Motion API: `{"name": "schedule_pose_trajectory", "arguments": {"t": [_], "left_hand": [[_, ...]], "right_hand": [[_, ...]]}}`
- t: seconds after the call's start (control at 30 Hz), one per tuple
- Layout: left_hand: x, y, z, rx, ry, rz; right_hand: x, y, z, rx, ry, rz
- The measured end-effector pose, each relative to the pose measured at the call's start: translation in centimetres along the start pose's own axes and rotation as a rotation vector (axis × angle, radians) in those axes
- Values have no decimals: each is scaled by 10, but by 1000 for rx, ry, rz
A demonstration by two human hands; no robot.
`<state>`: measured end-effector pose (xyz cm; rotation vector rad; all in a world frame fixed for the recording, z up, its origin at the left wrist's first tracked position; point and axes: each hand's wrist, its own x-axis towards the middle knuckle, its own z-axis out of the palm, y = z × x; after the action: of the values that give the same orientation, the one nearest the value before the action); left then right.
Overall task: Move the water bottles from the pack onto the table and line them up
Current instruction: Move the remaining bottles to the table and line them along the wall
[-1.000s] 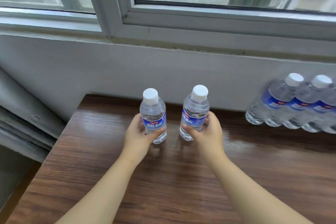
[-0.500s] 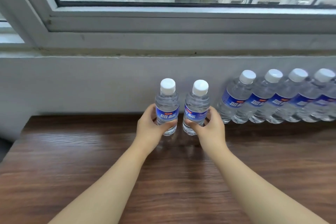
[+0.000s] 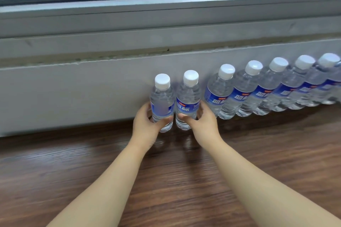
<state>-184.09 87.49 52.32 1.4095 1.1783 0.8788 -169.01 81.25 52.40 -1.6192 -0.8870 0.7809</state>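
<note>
My left hand and right hand each grip a bottle at the near end of the row already lined along the wall, the table still awaiting these two, the pack out of sight

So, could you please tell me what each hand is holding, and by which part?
The left hand grips one clear plastic white-capped water bottle around its lower body; the right hand grips a second identical bottle likewise.

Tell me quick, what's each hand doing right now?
Left hand: grips the left water bottle.
Right hand: grips the right water bottle.
</note>
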Motion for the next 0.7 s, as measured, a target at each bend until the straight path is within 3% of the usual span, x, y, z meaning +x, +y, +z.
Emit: {"name": "schedule_pose_trajectory", "arguments": {"t": [0.37,0.7], "left_hand": [[4,1,-8,13,-103,-3],[5,3,-12,44,-139,14]], "right_hand": [[-3,3,0,-176,49,-57],[1,10,1,-118,-21,-11]]}}
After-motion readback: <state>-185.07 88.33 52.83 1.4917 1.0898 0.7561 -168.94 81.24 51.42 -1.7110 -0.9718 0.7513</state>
